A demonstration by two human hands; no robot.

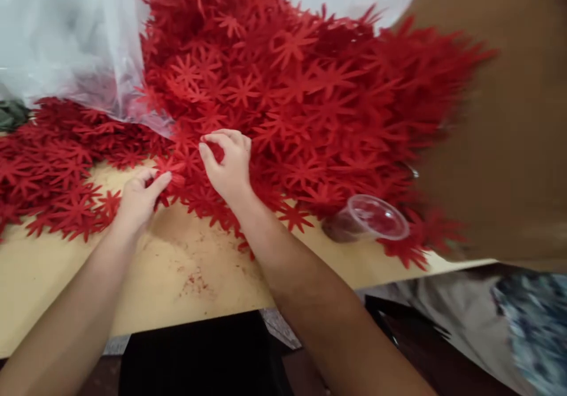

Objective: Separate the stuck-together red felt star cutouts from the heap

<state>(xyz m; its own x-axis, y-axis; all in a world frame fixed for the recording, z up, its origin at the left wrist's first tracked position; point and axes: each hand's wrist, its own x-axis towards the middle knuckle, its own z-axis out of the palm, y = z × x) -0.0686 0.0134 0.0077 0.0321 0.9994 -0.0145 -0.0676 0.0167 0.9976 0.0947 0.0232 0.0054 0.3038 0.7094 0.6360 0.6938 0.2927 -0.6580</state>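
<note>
A large heap of red artificial flower pieces [283, 100], each with narrow spread petals, covers the back of the table. My left hand [144, 192] pinches one red flower piece [172, 172] between thumb and fingers, just above the tabletop. To its right, my right hand [229, 159] is held over the front of the heap. Its thumb and index finger nearly meet, with a small bit of red showing at their tips; what it is I cannot make out. A second, lower spread of red flower pieces [62, 165] lies to the left of my left hand.
A clear plastic cup [376, 217] tilts against the heap at right. Clear plastic sheeting [75, 41] hangs at the back left. A brown cardboard panel [505, 136] stands on the right. Red crumbs [197, 283] dot the pale tabletop [168, 301]. Patterned fabric [535, 319] shows at lower right.
</note>
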